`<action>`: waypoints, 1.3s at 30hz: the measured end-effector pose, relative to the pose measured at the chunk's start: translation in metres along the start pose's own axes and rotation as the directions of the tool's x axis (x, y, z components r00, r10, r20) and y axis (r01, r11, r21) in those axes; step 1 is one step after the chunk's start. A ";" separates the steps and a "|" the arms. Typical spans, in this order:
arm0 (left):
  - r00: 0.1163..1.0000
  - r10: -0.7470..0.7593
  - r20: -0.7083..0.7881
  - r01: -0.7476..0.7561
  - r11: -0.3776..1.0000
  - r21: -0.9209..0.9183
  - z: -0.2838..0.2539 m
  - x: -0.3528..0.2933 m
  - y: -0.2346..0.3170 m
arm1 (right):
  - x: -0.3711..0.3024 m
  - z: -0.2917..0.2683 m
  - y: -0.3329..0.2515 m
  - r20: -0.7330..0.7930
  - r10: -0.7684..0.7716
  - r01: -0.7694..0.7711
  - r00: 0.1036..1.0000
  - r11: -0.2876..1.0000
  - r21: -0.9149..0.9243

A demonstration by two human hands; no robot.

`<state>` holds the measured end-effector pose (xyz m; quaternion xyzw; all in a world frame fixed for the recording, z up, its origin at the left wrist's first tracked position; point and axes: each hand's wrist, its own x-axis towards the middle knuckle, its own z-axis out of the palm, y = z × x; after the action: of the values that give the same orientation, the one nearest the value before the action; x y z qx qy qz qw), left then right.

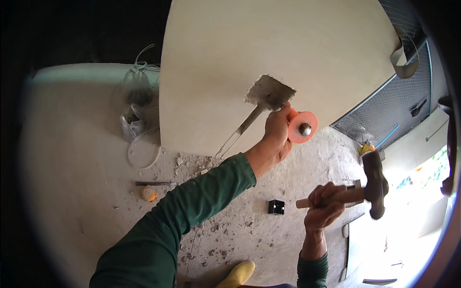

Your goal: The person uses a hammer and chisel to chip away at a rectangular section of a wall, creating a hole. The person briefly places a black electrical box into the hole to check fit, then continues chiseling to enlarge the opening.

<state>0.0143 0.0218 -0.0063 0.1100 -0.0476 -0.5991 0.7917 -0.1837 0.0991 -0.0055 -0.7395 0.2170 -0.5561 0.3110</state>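
My left hand (276, 130) is wrapped round a chisel with a round orange guard (296, 136); the steel striking end (305, 129) faces me. The blade is hidden behind the hand, at the lower right corner of a rough square recess (272, 92) cut in the pale wall (216, 57). A narrow chased groove (250, 120) runs down from that recess, continued by two scored lines. Lower right, my right hand (324, 206) grips the wooden handle of a hammer (374, 185), its heavy metal head held apart from the chisel.
On the dusty floor lie a black electrical box (276, 207), an orange-yellow tape measure (149, 193), a dark metal bar (152, 183) and scattered rubble (223, 240). Plastic bags (134, 121) and white cable (144, 166) are at left. A yellow boot (238, 273) shows below.
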 end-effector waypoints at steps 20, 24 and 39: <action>0.975 -0.150 0.164 0.149 0.989 0.021 -0.061 -0.006 0.032 | -0.017 0.016 0.019 0.373 -0.094 0.271 0.923 0.847 -0.457; 0.978 -0.127 0.168 0.122 0.992 0.037 -0.057 -0.009 0.029 | -0.014 0.011 0.023 0.334 0.226 0.047 0.915 0.762 -0.646; 0.993 -0.117 -0.009 0.113 0.937 0.329 -0.016 -0.007 0.028 | -0.019 -0.003 -0.019 0.181 0.088 -0.032 0.980 0.957 -0.290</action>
<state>0.0419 0.0374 -0.0151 0.2400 -0.1447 -0.6285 0.7256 -0.1921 0.1243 -0.0049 -0.8198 0.2863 -0.4353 0.2376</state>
